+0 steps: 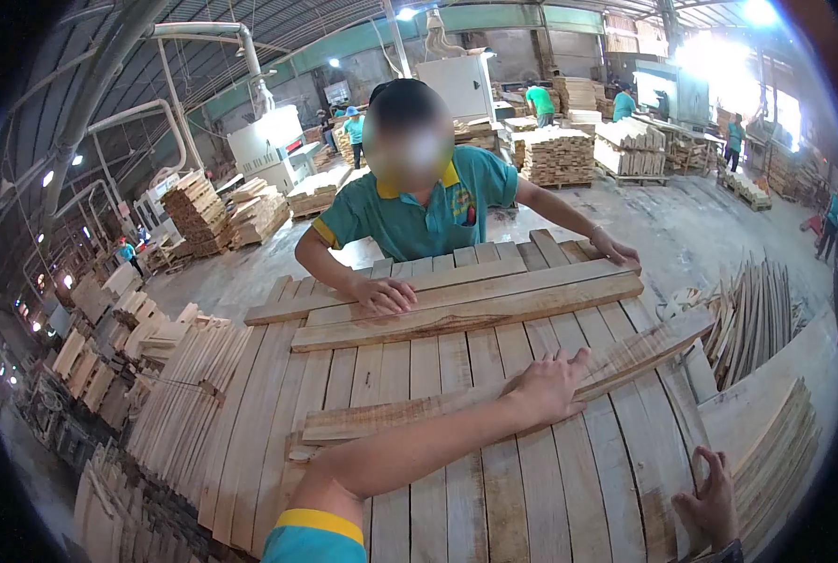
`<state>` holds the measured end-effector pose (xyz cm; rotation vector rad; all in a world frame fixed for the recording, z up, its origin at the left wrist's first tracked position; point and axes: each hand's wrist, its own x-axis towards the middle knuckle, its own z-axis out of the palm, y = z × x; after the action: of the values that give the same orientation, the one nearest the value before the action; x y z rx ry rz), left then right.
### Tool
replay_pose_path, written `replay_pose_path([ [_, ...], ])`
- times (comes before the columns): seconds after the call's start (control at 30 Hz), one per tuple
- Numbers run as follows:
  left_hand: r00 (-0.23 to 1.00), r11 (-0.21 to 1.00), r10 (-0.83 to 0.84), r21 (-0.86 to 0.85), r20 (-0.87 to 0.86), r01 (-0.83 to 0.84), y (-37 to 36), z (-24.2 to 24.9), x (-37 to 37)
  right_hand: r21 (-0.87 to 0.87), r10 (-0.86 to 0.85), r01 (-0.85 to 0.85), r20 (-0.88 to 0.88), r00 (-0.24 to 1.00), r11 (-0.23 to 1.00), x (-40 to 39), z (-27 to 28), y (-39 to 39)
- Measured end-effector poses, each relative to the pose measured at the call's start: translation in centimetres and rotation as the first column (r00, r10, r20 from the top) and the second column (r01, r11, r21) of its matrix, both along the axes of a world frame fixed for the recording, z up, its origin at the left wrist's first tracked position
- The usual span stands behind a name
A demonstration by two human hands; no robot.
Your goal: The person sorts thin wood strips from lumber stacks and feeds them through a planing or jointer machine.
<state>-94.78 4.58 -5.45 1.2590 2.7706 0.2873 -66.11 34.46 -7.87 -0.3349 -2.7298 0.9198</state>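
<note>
My left hand (543, 392) reaches across a rough-edged wooden plank (639, 358), with its fingers over the far side and its thumb on the near side. That plank lies crosswise on a layer of planks (494, 469) set side by side. At the right edge of this layer, my right hand (713, 502) has its fingers apart and partly bent, with nothing seen in them. Farther off lie more crosswise planks (466, 314). A co-worker's two hands rest on these, one near the middle and one at the right end.
A co-worker (428, 206) in a teal shirt stands across the stack. Thin wood strips (752, 319) stand in a bundle at right, above more boards (776, 460). Stacked boards (180, 413) lie at left. Pallets of wood (557, 155), machines and other people are behind.
</note>
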Motion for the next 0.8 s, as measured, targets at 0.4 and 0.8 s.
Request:
replay_pose_path([
  [0.4, 0.972, 0.982, -0.149, 0.140, 0.183, 0.125, -0.9, 1.2, -5.5, 0.089, 0.014, -0.021, 0.086, 0.996, 0.996, 0.9, 0.0, 1.9],
  [0.8, 0.948, 0.971, 0.189, 0.191, -0.255, -0.143, -0.6, -1.5, -3.4, 0.090, -0.015, 0.004, 0.122, 0.992, 0.996, 2.2, 1.0, 1.3],
])
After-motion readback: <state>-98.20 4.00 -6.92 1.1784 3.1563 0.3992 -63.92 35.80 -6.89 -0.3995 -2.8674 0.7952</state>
